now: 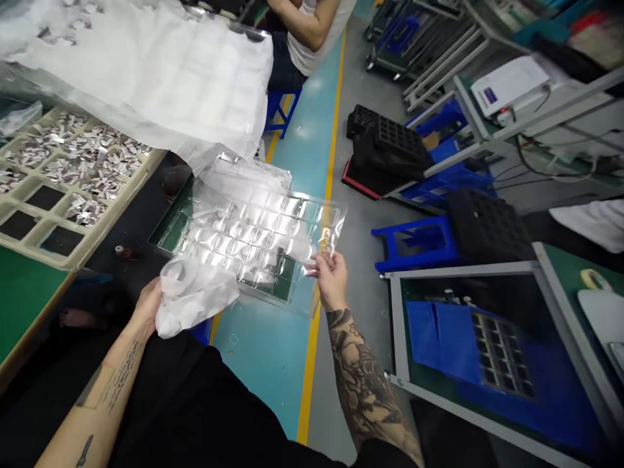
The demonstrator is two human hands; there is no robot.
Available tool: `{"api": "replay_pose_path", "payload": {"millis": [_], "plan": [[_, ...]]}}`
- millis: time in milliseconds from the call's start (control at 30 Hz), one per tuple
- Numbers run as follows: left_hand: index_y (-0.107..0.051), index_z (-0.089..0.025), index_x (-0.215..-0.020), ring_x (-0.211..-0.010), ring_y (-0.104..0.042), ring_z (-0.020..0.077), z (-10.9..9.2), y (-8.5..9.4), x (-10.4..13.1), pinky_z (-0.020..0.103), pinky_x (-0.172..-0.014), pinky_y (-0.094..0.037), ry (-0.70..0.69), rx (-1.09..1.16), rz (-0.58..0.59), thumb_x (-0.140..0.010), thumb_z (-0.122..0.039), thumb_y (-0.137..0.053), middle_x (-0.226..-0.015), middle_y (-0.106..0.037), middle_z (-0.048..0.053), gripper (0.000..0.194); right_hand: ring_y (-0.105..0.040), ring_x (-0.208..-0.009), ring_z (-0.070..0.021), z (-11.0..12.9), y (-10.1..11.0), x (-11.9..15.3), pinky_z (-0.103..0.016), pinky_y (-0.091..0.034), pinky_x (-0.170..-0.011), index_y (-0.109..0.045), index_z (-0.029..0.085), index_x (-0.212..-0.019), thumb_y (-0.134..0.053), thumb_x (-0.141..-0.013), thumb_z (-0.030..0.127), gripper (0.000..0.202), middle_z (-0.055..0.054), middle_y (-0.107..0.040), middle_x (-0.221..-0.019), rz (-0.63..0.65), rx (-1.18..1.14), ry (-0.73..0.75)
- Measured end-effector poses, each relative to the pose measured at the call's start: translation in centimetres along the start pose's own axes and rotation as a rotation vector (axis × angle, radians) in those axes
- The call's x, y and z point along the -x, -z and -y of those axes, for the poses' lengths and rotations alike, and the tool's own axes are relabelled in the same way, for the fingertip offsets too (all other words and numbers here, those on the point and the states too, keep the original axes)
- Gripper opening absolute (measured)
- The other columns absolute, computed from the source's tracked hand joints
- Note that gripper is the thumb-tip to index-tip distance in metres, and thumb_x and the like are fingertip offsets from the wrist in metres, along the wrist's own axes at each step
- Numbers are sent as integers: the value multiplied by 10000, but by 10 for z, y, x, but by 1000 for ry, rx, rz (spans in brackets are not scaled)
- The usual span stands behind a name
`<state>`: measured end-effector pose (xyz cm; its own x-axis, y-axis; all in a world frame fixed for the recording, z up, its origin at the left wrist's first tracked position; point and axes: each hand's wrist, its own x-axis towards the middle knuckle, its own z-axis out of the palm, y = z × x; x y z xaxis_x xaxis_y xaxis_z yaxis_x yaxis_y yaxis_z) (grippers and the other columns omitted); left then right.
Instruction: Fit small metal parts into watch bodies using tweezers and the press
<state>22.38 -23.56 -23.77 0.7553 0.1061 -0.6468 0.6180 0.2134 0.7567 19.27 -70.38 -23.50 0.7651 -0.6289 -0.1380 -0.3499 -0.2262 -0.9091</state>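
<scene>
My right hand [332, 281] pinches the near right edge of a transparent plastic tray [273, 224] with rows of square pockets. My left hand [147, 305] is closed on a crumpled, whitish plastic bag [195, 305]. Part of this thin plastic lies over the tray's left side, and whether the tray is partly inside it I cannot tell. Fingers of the left hand are partly hidden by the plastic. Beneath the tray shows a dark green surface [168, 227] with a raised edge.
At left, a cream compartment tray [104, 237] holds many small metallic pieces. White sheeting [195, 78] covers things behind it. A seated person [309, 26] is at the back. On the right are black trays [390, 140], a blue stool [414, 240] and a metal-framed cart [397, 325].
</scene>
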Motion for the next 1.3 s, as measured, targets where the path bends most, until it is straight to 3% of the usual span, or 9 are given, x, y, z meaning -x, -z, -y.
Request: {"api": "replay_pose_path", "payload": {"millis": [167,333,433,500,600,700,867,1100,1300], "plan": [[-795,-132,-1021,-874,-806,365,-12,-13,16,418,-770,-640,-134,-78,106,-618,-507,-954,-806,-795,114,573,-731,-671,-194,22,15,-17,-323,-616,-607,-522,277,-1383,-749,-822,806,804,-44,-754,-973,97,-158,55],[-784,-150,-1293,-1320,-708,416,-20,-77,-4,539,-1128,-565,-400,-288,204,-907,-605,-687,-1270,-803,211,604,-726,-703,-239,-10,-19,2,-375,-628,-612,-584,219,-1199,-678,-782,901,804,-40,-689,-872,20,-59,70],[-786,-184,-1342,-1610,-454,452,-12,-116,-21,595,-1377,-258,-535,-480,290,-836,-590,-830,-1568,-667,222,649,-735,-1117,-365,-21,-36,26,-538,-660,-873,-536,178,-1377,-593,-873,873,861,-189,-681,-1213,-116,59,167],[-782,-210,-1363,-1693,-307,463,-6,-129,-27,621,-1411,-83,-591,-590,323,-815,-604,-874,-1667,-587,207,681,-568,-1436,-432,-17,-46,41,-656,-534,-1142,-493,172,-1495,-646,-875,829,916,-265,-548,-1495,-164,124,272],[-715,-247,-1475,-1700,-312,424,-2,-130,-26,633,-1412,-76,-652,-678,307,-961,-625,-737,-1733,-517,174,638,-399,-1581,-458,-2,-75,57,-698,-346,-1296,-538,225,-1548,-781,-865,692,863,-227,-460,-1645,137,437,627],[-593,-251,-1608,-1691,-345,368,-8,-106,-7,576,-1415,-185,-719,-685,223,-1072,-581,-597,-1778,-436,165,629,-455,-1502,-435,9,-117,66,-636,-423,-1240,-611,254,-1512,-815,-898,488,688,-181,-518,-1627,543,793,918],[-671,-289,-1505,-1516,-573,337,-2,-21,68,495,-1305,-446,-772,-543,-62,-1094,-514,-619,-1595,-612,132,471,-494,-1358,-440,14,-151,69,-580,-526,-1105,-678,160,-1395,-814,-832,295,595,-223,-552,-1562,616,843,940],[-723,-313,-1340,-1282,-736,341,45,108,190,605,-1271,-495,-600,239,-656,-904,-540,-880,-1360,-755,84,516,-552,-1215,-414,67,-112,44,-563,-575,-990,-649,73,-1345,-657,-839,184,518,-276,-565,-1420,573,916,1036],[-664,-348,-1359,-1640,-462,329,14,172,213,609,-1371,-354,-615,487,-699,-976,-822,-545,-1711,-570,-18,622,-532,-1103,-402,145,-74,41,-545,-553,-851,-656,67,-1286,-643,-786,139,505,-296,-565,-1373,252,1133,1149]]}}
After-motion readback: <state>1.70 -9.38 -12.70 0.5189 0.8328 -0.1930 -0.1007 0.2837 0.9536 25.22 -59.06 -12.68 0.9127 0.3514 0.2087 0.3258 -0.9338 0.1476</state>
